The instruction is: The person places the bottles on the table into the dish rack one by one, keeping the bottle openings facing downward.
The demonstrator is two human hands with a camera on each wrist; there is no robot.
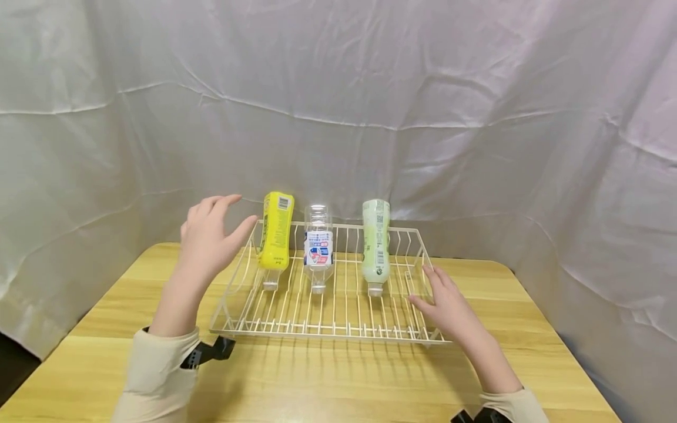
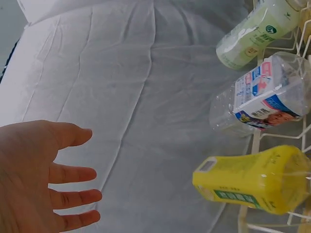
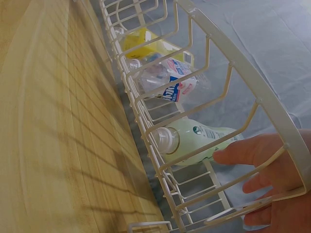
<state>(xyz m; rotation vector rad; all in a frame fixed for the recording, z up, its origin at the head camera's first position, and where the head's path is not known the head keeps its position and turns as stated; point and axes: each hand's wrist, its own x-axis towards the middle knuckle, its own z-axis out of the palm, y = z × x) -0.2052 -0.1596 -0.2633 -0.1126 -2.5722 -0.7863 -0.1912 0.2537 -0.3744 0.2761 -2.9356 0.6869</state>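
A white wire rack holds three upside-down bottles, leaning with their caps toward the front. The yellow bottle stands at the left, a clear bottle with a white, blue and red label is near the middle, and a pale green bottle is at the right. My left hand hovers left of the yellow bottle, fingers spread and nothing in it. At the rack's right side is my right hand, its fingers extended along the side wires. Whether it touches the wires is unclear.
The rack stands on a light wooden table. A grey curtain hangs behind and around it. Black wrist straps sit on both sleeves.
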